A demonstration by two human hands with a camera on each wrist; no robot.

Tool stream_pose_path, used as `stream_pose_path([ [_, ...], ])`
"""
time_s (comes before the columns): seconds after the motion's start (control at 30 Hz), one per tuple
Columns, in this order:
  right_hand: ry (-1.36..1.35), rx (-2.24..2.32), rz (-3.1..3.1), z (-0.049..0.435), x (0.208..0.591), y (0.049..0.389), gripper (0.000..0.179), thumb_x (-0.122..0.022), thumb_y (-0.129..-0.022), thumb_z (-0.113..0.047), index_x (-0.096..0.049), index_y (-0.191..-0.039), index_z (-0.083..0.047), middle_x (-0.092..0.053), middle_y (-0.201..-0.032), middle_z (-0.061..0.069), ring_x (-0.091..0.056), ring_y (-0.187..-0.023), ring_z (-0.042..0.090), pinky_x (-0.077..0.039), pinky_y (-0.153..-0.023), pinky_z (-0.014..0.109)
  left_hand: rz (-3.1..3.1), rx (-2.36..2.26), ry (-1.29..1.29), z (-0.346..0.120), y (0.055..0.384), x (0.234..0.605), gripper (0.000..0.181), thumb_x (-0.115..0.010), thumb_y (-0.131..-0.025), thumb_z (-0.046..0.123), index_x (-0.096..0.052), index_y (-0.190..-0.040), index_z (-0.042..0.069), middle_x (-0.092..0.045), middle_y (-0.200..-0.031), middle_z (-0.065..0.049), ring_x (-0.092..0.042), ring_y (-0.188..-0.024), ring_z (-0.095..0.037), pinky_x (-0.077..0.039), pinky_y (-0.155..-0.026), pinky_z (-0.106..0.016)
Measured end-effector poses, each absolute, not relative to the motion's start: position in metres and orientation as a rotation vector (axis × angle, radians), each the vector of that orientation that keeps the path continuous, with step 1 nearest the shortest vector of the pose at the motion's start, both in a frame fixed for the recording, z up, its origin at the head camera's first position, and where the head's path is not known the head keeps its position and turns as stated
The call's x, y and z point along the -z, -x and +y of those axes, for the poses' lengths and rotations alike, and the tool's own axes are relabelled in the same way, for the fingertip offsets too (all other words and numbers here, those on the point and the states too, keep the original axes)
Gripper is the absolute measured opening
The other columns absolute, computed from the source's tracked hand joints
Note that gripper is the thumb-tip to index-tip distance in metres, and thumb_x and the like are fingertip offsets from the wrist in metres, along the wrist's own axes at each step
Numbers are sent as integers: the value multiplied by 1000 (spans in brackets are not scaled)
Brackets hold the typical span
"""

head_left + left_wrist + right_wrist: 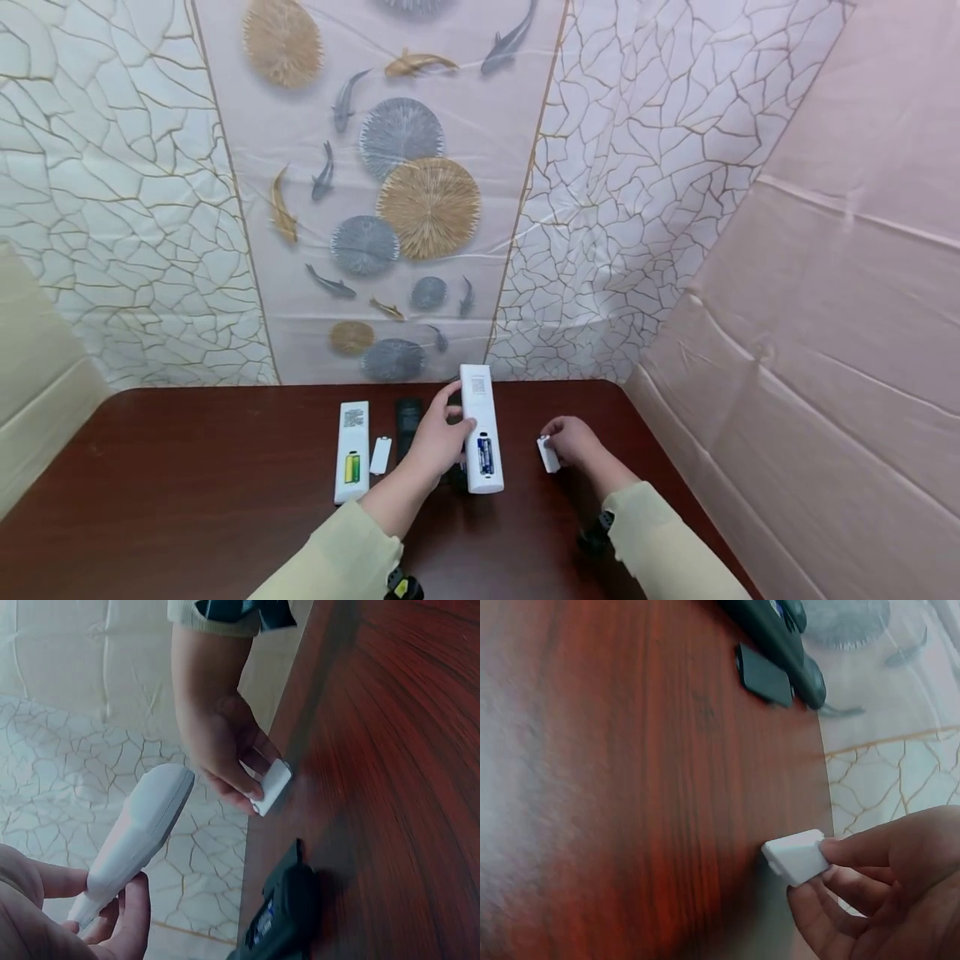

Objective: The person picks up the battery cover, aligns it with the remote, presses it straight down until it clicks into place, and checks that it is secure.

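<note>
My left hand [438, 437] grips a white remote control [477, 406] raised over the table, its back facing me. The battery bay is uncovered, and dark blue batteries [485, 457] lie side by side in it. In the left wrist view, thumb and fingers hold the remote's narrow side edges. Off to the right, my right hand [573, 442] pinches a small white battery cover [550, 457] by one end, low over the table. The right wrist view shows that cover [798, 857] tilted between thumb and fingers.
Left on the brown table [187, 467] lies another white remote [352, 433] with green-yellow batteries showing, and a loose white cover [381, 456] beside it. A black remote [408, 417] lies partly behind my left hand. The right wrist view shows a dark remote [769, 634] and dark cover [763, 675]. Patterned cloth [600, 208] hangs behind.
</note>
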State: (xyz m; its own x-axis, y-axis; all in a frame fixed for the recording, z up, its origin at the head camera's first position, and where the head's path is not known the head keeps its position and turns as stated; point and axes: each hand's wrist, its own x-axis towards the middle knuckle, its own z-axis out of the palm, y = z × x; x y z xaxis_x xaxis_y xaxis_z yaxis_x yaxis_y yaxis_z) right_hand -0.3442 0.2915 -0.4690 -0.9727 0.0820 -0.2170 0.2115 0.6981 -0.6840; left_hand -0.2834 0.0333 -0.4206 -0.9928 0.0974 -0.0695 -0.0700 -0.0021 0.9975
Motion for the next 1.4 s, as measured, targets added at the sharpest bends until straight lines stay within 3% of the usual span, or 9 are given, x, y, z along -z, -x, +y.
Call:
stream_pose_path([
  [0.47,-86,1431,2716,263,466,311,15,-59,-96,-1,-67,-109,-1,-62,-97,13,-62,-77,21,-57,-64,38,2157,-2161,10,14,279,432,65,-61,-99,12,-32,-154,31,-54,-135,-14,-64,-103,-31,-59,-68,-43],
  [0.73,39,1726,2609,234,440,282,15,-61,-96,1,-66,-110,-1,-60,-93,13,-66,-75,24,-59,-71,46,2188,-2146,-20,8,273,433,65,-61,-99,12,-31,-155,28,-53,-136,-16,-65,-100,-30,-59,-67,-42],
  [1.0,251,1822,2498,207,413,254,19,-60,-95,2,-64,-114,3,-62,-95,12,-65,-80,22,-59,-72,49,2192,-2123,-27,5,268,433,63,-59,-100,13,-32,-155,28,-53,-135,-16,-66,-98,-27,-58,-67,-42],
  [1.4,428,1766,2420,186,414,235,18,-62,-96,-1,-65,-112,3,-62,-93,10,-63,-81,20,-58,-70,51,2184,-2114,-102,8,255,431,63,-61,-99,12,-33,-154,27,-55,-130,-14,-64,-97,-25,-58,-68,-42],
])
